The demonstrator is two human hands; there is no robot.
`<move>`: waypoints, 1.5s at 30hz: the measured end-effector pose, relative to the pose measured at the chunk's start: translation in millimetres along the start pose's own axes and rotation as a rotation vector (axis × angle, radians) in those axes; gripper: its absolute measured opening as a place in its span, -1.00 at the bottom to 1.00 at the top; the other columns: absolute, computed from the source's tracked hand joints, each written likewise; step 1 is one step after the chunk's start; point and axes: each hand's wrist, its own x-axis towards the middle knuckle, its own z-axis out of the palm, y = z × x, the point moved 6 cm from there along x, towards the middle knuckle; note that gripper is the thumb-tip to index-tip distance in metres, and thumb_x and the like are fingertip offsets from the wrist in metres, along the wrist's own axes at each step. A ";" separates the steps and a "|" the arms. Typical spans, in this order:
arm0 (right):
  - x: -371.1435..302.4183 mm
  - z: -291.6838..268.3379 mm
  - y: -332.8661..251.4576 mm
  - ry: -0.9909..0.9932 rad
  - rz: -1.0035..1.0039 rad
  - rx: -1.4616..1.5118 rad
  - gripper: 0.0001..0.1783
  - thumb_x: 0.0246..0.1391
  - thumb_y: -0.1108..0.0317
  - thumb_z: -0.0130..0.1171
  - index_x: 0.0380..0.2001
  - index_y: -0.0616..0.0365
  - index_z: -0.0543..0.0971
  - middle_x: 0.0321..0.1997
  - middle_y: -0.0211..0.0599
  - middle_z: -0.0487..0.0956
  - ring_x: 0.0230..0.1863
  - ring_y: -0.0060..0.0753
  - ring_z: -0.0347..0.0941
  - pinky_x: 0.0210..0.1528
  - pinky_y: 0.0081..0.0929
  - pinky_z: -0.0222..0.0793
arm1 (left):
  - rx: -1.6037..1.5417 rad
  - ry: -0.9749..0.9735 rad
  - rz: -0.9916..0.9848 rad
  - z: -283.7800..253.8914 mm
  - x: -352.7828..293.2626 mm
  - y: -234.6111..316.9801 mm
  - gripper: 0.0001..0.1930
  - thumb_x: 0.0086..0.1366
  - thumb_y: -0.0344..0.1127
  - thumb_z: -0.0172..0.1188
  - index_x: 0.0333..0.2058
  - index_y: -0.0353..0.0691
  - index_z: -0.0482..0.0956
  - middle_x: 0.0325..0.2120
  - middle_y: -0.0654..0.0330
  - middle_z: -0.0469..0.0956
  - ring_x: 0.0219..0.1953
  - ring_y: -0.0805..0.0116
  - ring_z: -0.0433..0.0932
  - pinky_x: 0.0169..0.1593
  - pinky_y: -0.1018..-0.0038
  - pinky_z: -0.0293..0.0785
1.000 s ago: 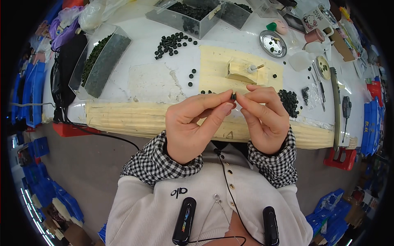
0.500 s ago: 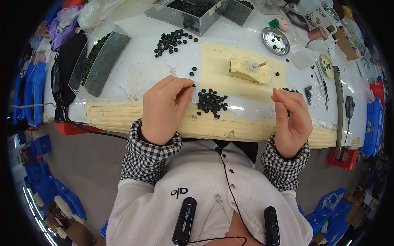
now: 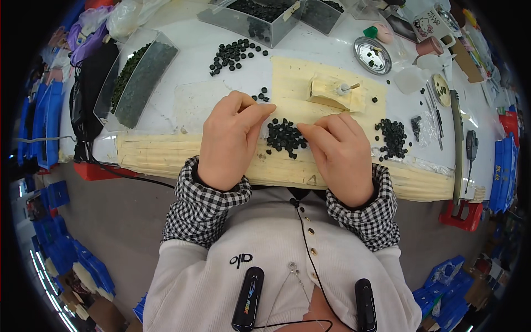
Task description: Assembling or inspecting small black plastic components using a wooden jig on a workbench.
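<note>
My left hand (image 3: 231,144) is closed in a pinch above the table, thumb and forefinger together; what lies between the tips is too small to make out. Just beyond these fingertips lie a few small round black pieces (image 3: 264,90). My right hand (image 3: 342,157) reaches the right edge of the middle pile of black pieces (image 3: 284,136), its thumb and forefinger drawn together there. Whether a piece sits between them is hidden. Another pile of black pieces (image 3: 393,138) lies to the right of my right hand.
Scattered black pieces (image 3: 235,53) lie farther back, below a clear bin (image 3: 271,30). A clear box of dark green bits (image 3: 146,83) stands left. A block with an upright peg (image 3: 332,93) rests on yellow paper. Round metal dish (image 3: 372,55) and tweezers (image 3: 434,110) are at right.
My right hand has moved left from the right pile to the middle pile. My left hand has shifted slightly up and right; the small black piece seen at its fingertips no longer shows there.
</note>
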 end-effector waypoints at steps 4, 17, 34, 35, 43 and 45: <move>-1.0 -3.3 1.5 0.028 0.019 0.012 -0.82 -0.23 0.53 0.24 -0.43 0.15 0.57 -0.48 -0.36 0.45 -0.39 -0.30 0.38 -0.32 -0.41 0.33 | 0.096 0.028 0.011 0.9 6.0 -7.3 -0.83 0.09 -0.53 0.18 -0.29 -0.28 0.60 -0.49 0.13 0.42 -0.40 0.18 0.46 -0.32 0.33 0.42; -20.2 -40.7 -20.6 0.230 -0.197 0.255 -0.75 -0.30 0.53 0.28 -0.40 0.22 0.58 -0.34 -0.25 0.60 -0.38 -0.30 0.47 -0.40 -0.48 0.40 | -1.353 -0.437 -0.541 34.5 -21.6 26.6 -0.82 0.26 -0.53 0.13 -0.16 -0.42 0.53 -0.28 0.06 0.62 -0.26 0.43 0.59 -0.12 0.55 0.51; -53.0 -74.1 56.9 0.244 0.416 -0.074 -0.74 -0.10 0.57 0.28 -0.25 0.24 0.58 -0.30 -0.17 0.49 -0.37 -0.20 0.46 -0.36 -0.43 0.41 | -1.340 -0.324 -0.597 33.2 -24.9 9.8 -0.82 0.30 -0.44 0.12 -0.17 -0.40 0.55 -0.33 0.09 0.61 -0.27 0.39 0.62 -0.18 0.55 0.60; -56.2 -75.9 64.2 0.251 0.456 -0.117 -0.74 -0.09 0.55 0.26 -0.24 0.24 0.58 -0.30 -0.21 0.49 -0.35 -0.20 0.43 -0.32 -0.39 0.39 | -1.349 -0.316 -0.587 33.1 -23.4 10.4 -0.82 0.31 -0.42 0.11 -0.17 -0.40 0.55 -0.34 0.09 0.61 -0.28 0.40 0.62 -0.18 0.55 0.60; -47.9 -56.4 48.6 0.104 0.278 -0.148 -0.78 -0.12 0.55 0.25 -0.30 0.25 0.60 -0.37 -0.26 0.49 -0.34 -0.24 0.38 -0.28 -0.38 0.35 | -1.402 -0.299 -0.603 36.8 -24.8 17.7 -0.77 0.40 -0.26 0.00 -0.18 -0.33 0.46 -0.38 0.14 0.57 -0.36 0.44 0.60 -0.31 0.64 0.56; -46.5 -58.0 47.1 0.127 0.268 -0.080 -0.78 -0.14 0.57 0.26 -0.31 0.24 0.60 -0.38 -0.26 0.49 -0.35 -0.24 0.38 -0.30 -0.39 0.34 | -1.424 -0.326 -0.600 35.9 -25.8 15.7 -0.77 0.41 -0.26 -0.02 -0.18 -0.32 0.46 -0.38 0.13 0.57 -0.36 0.45 0.60 -0.31 0.64 0.55</move>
